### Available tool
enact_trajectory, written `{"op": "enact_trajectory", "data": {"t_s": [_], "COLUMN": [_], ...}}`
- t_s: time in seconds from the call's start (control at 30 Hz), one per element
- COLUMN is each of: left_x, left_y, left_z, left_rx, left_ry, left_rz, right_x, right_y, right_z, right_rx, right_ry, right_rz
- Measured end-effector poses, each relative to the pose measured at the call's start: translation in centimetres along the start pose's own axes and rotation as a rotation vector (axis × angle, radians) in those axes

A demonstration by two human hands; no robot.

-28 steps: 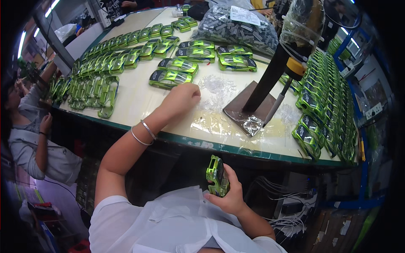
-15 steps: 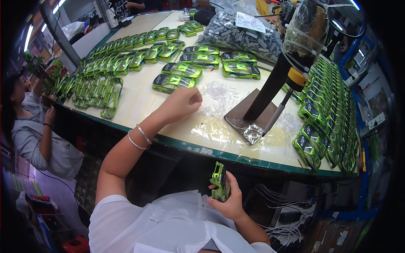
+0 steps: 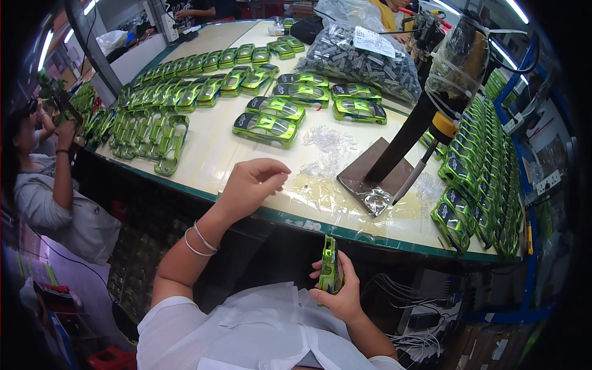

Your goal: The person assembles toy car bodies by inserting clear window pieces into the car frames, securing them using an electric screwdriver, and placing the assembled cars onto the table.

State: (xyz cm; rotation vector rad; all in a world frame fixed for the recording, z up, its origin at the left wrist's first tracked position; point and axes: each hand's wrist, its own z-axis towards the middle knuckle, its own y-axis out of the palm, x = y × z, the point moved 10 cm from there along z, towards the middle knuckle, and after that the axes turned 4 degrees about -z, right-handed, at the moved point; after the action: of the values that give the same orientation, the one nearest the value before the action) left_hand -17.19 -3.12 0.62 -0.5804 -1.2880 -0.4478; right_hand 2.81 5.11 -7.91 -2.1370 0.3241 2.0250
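My right hand (image 3: 347, 295) is closed around a green toy car body (image 3: 330, 264), held on end in front of my shirt, below the table edge. Over the near part of the table, my left hand (image 3: 250, 185) has its thumb and fingertips pinched together; whatever they hold, if anything, is too small to make out. Beyond it lie small clear plastic pieces (image 3: 327, 148) in a loose heap. Several green car bodies with dark hoods (image 3: 266, 127) sit just behind my left hand.
A black post on a metal base plate (image 3: 361, 176) stands at the right, with a pointed tool (image 3: 410, 182) beside it. Rows of car bodies (image 3: 478, 166) line both sides. A bag of grey parts (image 3: 357, 61) lies at the back. Another person (image 3: 55, 179) works at the left.
My left hand has drawn back toward the table's near edge, away from the car bodies. My right hand still holds the car body, now turned slightly.
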Motion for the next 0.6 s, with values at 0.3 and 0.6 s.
{"op": "enact_trajectory", "data": {"t_s": [0.3, 0.6], "left_x": [-0.6, 3.1], "left_y": [-0.5, 2.7], "left_z": [-2.0, -4.9], "left_rx": [0.004, -0.145], "left_ry": [-0.025, 0.084], "left_rz": [-0.235, -0.393], "right_x": [-1.2, -4.7], "right_y": [-0.7, -2.9], "right_z": [0.1, 0.4], "right_rx": [0.053, 0.219], "right_ry": [-0.01, -0.145], "right_rz": [0.008, -0.309]}}
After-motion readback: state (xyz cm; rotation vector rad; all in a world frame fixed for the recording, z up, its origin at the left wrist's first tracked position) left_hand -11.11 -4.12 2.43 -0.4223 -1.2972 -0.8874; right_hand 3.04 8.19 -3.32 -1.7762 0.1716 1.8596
